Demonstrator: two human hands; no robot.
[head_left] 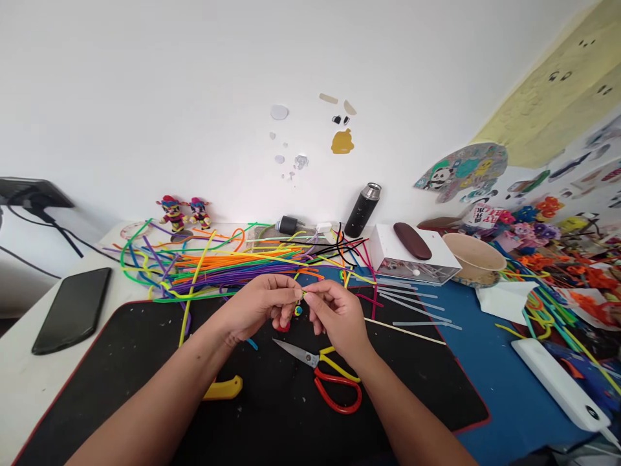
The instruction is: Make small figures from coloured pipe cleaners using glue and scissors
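My left hand (pixel 269 299) and my right hand (pixel 336 314) meet above the black mat (pixel 272 421), both closed in a pinch. Between the thumbs and forefingers runs a short bit of yellow-green pipe cleaner (pixel 304 294), mostly covered by the fingers. Just beneath the fingertips shows a small blue, green and yellow piece (pixel 298 311); whether it is joined to the pipe cleaner I cannot tell. A small red piece (pixel 283 328) lies below my left fingers. Scissors (pixel 310 358) with one red and one yellow handle rest on the mat near my right hand, blades pointing left.
Many coloured pipe cleaners (pixel 242 262) are heaped behind the hands. A yellow-handled tool (pixel 226 388) lies partly under my left forearm. A phone (pixel 72 310) is at left; a black flask (pixel 363 210), white box (pixel 412 255) and bowl (pixel 478 255) stand at back right.
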